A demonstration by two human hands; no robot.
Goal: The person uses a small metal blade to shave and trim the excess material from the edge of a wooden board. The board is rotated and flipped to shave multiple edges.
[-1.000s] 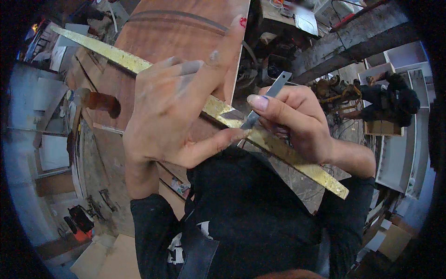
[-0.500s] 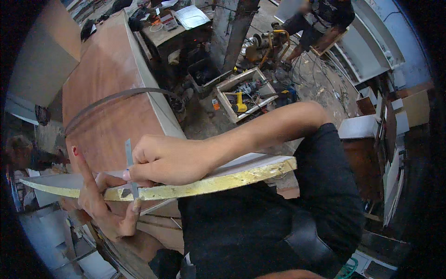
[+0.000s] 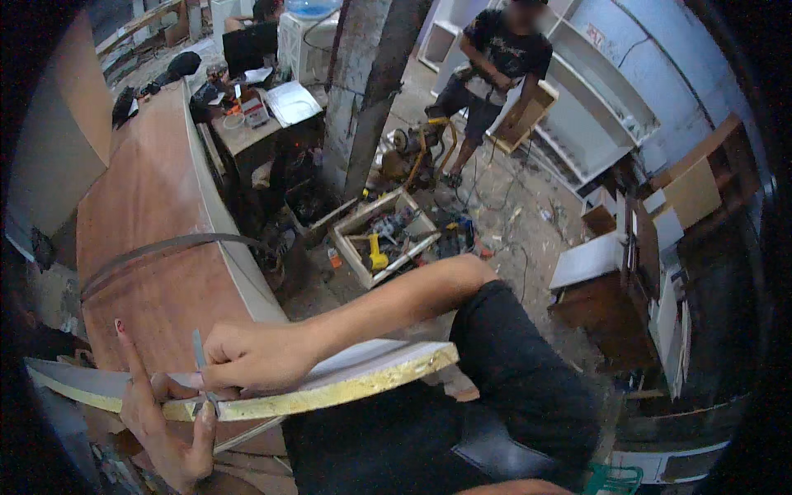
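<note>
A long, slightly curved board [image 3: 363, 388] with a pale top and a rough yellow edge lies across in front of me. My right hand [image 3: 260, 355] reaches over it, its fingers closed around a thin flat metal blade [image 3: 199, 348] that stands upright across the edge. From below, my left hand [image 3: 161, 425] grips the board beside the blade. Its thumb presses near the blade's lower end, and its index finger points up with a red mark at the tip. The exact contact between thumb and blade is too small to make out.
Beyond lies a large reddish-brown panel [image 3: 144, 305] with a dark strip [image 3: 169, 246] bent over it. A wooden tray [image 3: 403, 272] on the floor holds a yellow power tool [image 3: 377, 254]. Further back a person [image 3: 499, 70] stands by white shelving [image 3: 590, 103]. Cables and offcuts litter the floor.
The view has tilted up, so my hands and the board sit lower and further left in the picture. Both hands keep their hold. The person at the back now shows more fully.
</note>
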